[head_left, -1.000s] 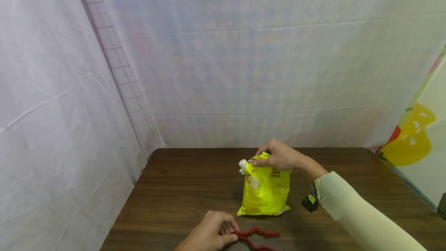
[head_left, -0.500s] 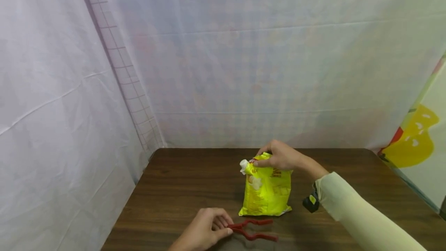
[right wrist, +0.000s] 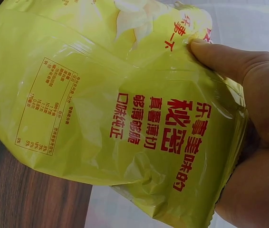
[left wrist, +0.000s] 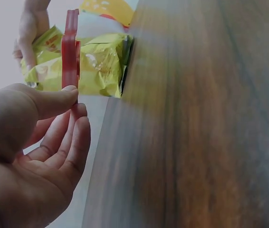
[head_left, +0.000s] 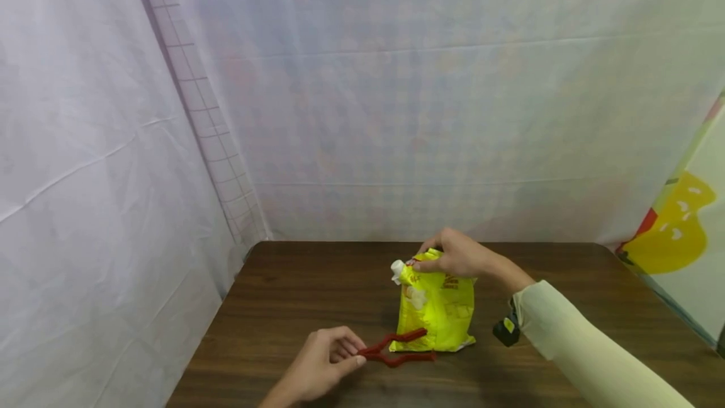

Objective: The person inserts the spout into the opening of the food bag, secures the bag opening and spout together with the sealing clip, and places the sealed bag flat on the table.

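My left hand (head_left: 323,361) pinches a red tongs-shaped clip (head_left: 391,357) at its joined end, between thumb and fingertips. Its two arms spread apart and point right. In the head view, the clip overlaps the lower left of a yellow potato chip bag (head_left: 436,313); I cannot tell whether they touch. In the left wrist view the clip (left wrist: 70,57) appears edge-on. The bag stands upright on the table, with a white cap-like piece (head_left: 398,267) at its top left corner. My right hand (head_left: 459,254) grips the bag's top edge, thumb on the printed face (right wrist: 148,123).
The dark wood table (head_left: 294,294) extends around the bag. A white curtain (head_left: 408,112) hangs behind it and another sheet (head_left: 102,162) hangs at the left. A yellow printed shape (head_left: 674,232) shows on the right-hand wall.
My left hand has moved left and away from me, bringing the red clip up in front of the bag's lower left. My right hand and the bag have stayed nearly still.
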Motion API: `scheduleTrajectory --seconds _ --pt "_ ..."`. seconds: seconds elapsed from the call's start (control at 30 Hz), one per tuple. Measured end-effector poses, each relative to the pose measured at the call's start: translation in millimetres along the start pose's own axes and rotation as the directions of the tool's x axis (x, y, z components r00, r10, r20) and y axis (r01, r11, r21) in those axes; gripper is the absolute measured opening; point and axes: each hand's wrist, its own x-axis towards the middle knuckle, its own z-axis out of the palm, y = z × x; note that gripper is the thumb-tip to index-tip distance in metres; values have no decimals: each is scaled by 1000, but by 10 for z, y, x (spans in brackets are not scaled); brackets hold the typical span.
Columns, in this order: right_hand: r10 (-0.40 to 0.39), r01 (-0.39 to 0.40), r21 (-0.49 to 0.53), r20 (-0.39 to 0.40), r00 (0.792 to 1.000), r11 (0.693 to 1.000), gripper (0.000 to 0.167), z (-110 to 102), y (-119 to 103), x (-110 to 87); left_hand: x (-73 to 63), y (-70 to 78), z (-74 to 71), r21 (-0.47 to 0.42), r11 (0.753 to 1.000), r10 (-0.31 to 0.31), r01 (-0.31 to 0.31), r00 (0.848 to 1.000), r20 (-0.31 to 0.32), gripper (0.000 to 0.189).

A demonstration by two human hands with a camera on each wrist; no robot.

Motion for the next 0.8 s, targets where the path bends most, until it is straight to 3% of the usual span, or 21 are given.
scheduleTrajectory --seconds 0.8 --pt "4 -4 0 2 1000 1000 22 -1 -34 -16 -54 -68 -235 -94 995 -47 37 994 -103 16"
